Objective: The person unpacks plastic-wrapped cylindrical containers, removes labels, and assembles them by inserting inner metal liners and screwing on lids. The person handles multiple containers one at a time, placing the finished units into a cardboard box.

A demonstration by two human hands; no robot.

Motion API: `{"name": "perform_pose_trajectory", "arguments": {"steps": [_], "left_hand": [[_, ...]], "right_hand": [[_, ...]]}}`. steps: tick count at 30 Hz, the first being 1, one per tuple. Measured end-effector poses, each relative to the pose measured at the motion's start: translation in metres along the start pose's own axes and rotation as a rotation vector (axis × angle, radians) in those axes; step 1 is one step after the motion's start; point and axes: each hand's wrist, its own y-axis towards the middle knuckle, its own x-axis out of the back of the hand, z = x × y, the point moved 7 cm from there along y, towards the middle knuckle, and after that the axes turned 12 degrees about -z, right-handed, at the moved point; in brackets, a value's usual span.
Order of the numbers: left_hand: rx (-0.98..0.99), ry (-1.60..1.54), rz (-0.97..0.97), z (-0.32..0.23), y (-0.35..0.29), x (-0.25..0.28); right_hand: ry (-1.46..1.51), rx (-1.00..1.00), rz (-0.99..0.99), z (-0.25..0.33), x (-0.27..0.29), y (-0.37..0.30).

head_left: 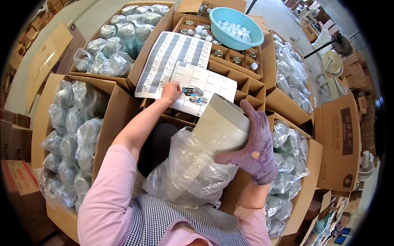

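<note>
My right hand (254,149), in a purple knitted glove with a worn spot, is spread round the end of a pale grey tapered container (219,127) and grips it. The container tilts across my lap, its lower part inside a crumpled clear plastic bag (188,172). My bare left hand (170,92) has its fingers closed at a white label sheet (205,86), beside several dark and blue labels (195,95) left on it. Whether a loose label is between the fingertips is hidden. A larger printed sheet (164,57) lies under the white one.
Cartons of plastic-wrapped items stand on both sides: left (76,139), far left (123,37), right (287,172) and far right (291,74). Ahead, a divided carton (244,86) sits below a blue basin (223,39) of small white caps. A tall carton (338,143) stands at right.
</note>
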Motion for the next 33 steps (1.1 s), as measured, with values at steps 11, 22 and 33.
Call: {"name": "perform_pose_trajectory", "arguments": {"steps": [11, 22, 33], "left_hand": [[-0.295, 0.063, 0.078, -0.018, -0.017, -0.007], [-0.494, 0.066, 0.258, -0.026, -0.037, 0.002], [-0.313, -0.202, 0.07, -0.035, -0.036, 0.016]], "right_hand": [[-0.058, -0.036, -0.017, 0.002, 0.0, 0.0], [-0.007, -0.035, -0.04, 0.001, 0.0, 0.0], [0.001, -0.045, -0.06, 0.0, 0.001, -0.001]]}}
